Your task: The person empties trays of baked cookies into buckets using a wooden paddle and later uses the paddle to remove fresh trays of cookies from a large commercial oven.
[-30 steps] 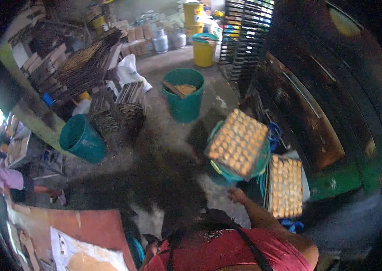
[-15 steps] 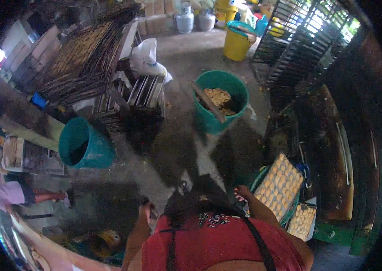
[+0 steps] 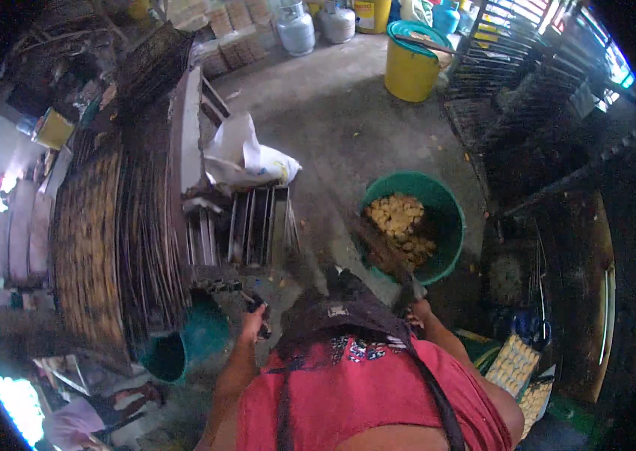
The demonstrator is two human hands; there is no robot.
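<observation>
- Holding a wooden paddle (image 3: 382,252), the right hand (image 3: 415,310) has its grip closed round the handle; its blade lies in the green tub (image 3: 449,218) just ahead.
- Left hand (image 3: 254,323): a small dark object, grip closed.
- Judgement: stir steadily, keeping the yellow pieces (image 3: 400,225) inside.

Green tub (image 3: 449,218) (yellow pieces (image 3: 400,222) inside), red shirt (image 3: 363,391).

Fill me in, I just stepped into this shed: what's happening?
A person in a red top stands on the concrete floor. The right hand is at the end of a dark stick that reaches into a green tub of yellowish pieces. The left hand grips a small dark thing, too blurred to name. Stacked dark trays stand to the left, a tray of pale pieces lies at lower right.
</observation>
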